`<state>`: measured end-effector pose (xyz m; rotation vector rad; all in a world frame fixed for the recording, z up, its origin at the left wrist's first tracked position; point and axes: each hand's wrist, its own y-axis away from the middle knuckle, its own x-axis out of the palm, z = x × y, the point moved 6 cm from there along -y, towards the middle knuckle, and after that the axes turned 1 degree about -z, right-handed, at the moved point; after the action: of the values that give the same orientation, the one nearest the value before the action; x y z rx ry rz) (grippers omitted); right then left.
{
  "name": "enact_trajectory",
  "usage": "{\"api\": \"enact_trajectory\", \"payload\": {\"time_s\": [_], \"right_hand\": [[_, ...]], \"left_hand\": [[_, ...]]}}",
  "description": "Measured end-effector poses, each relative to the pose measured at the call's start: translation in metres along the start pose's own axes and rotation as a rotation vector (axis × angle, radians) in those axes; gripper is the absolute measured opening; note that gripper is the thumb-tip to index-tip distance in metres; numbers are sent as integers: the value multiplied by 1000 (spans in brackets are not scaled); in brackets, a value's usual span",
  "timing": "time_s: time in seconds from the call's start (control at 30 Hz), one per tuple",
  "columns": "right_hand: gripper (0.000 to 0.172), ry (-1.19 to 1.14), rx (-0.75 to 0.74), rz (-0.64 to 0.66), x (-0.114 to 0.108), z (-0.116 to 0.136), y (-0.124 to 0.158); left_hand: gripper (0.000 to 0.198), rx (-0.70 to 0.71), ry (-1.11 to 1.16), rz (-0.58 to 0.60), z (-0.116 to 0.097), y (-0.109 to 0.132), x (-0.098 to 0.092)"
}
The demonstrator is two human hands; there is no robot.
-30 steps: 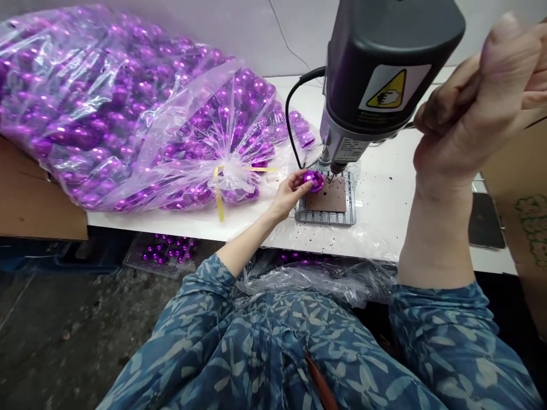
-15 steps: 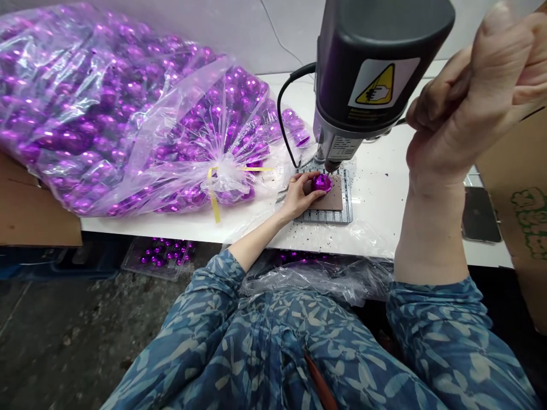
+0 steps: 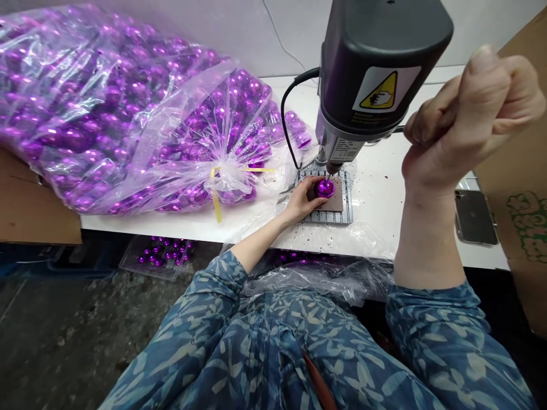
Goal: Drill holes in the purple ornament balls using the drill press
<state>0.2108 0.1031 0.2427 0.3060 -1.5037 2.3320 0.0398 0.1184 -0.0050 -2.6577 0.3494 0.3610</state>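
Against half a second ago, the right hand sits lower in the upper right of the frame, and the drill has come down with it: its bit now meets the top of the ball, where before a small gap showed. The ball has been pressed down onto the pad, just right of centre. The left hand is curled round the ball from the left, fingers and thumb closed on it. The right hand is a tight fist about the lever, a thin metal rod mostly hidden by the fingers. The ball is small, round, glossy purple. The pad is flat, brown and matt, and lies on a grey ribbed metal plate. The drill's head is a dark, smooth, rounded casing with a yellow warning label. Dark specks dot the white table. In the upper left lies a bulging clear plastic bag of like purple balls, crinkled and knotted with a yellow tie. At the right edge lie a dark phone and a cardboard box.
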Motion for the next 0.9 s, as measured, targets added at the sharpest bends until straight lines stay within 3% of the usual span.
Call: {"api": "enact_trajectory", "payload": {"time_s": [0.13, 0.27, 0.4, 0.9], "right_hand": [[69, 11, -32, 5, -7, 6, 18], [73, -41, -102, -34, -12, 6, 30], [79, -51, -152, -74, -18, 1, 35], [69, -44, -312, -36, -38, -11, 55]], "left_hand": [[55, -14, 5, 2, 1, 1, 1], [55, -25, 6, 0, 1, 2, 1], [56, -44, -2, 0, -1, 2, 0], [55, -33, -11, -3, -1, 3, -1]]}}
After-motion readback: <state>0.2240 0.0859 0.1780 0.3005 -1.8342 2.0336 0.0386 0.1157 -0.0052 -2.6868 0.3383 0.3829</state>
